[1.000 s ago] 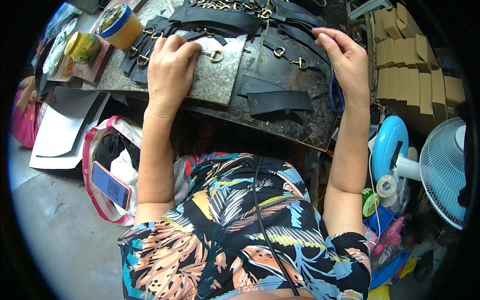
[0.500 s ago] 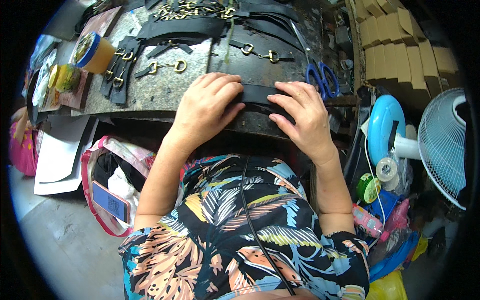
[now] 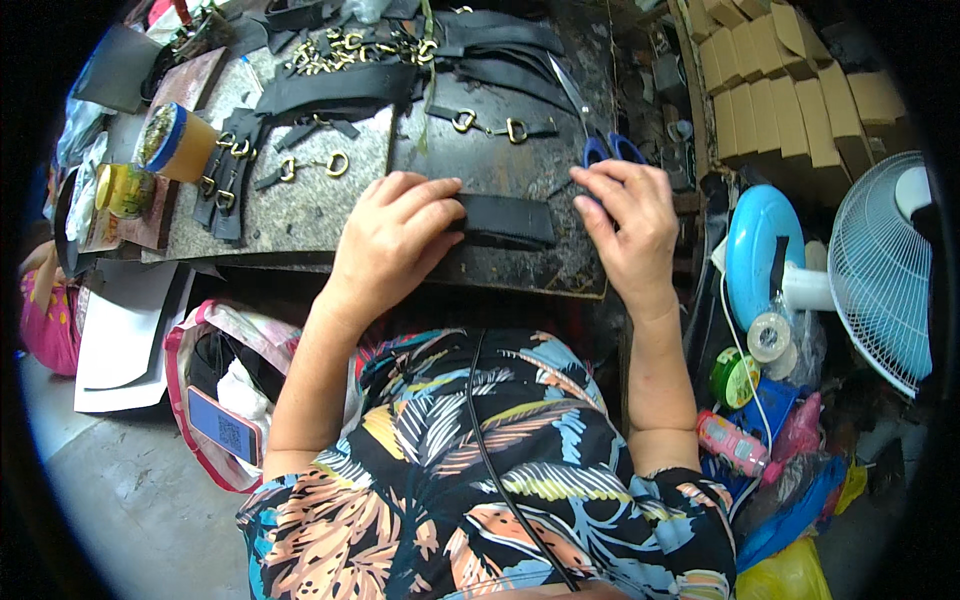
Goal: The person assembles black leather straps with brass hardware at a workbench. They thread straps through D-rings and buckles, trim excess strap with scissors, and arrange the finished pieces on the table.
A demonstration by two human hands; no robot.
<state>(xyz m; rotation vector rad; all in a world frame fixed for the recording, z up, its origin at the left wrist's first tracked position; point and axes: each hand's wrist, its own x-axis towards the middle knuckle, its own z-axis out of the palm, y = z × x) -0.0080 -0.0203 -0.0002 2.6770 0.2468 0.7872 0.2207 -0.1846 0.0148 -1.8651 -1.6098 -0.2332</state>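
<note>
A folded black strap (image 3: 505,220) lies across the front of the dark work table. My left hand (image 3: 400,235) is closed round its left end, thumb beneath and fingers over the top. My right hand (image 3: 635,225) is off the strap, to its right, with thumb and fingers apart. Its fingers cover the lower part of the blue handles of the scissors (image 3: 612,150); whether they touch cannot be told. Beyond the strap lies a short black strap piece with a brass D-ring (image 3: 516,130). Farther left are more black straps (image 3: 335,90) and a heap of brass clips (image 3: 330,52).
A jar with a blue rim (image 3: 180,140) and a yellow jar (image 3: 125,190) stand at the table's left. Cardboard boxes (image 3: 770,110) are stacked at the far right, above a fan (image 3: 880,270). A bag with a phone (image 3: 222,425) sits below the table's left edge.
My right hand has let go of the strap and moved right, over the scissors' handles. My left hand stays on the strap's left end. The whole view has shifted slightly.
</note>
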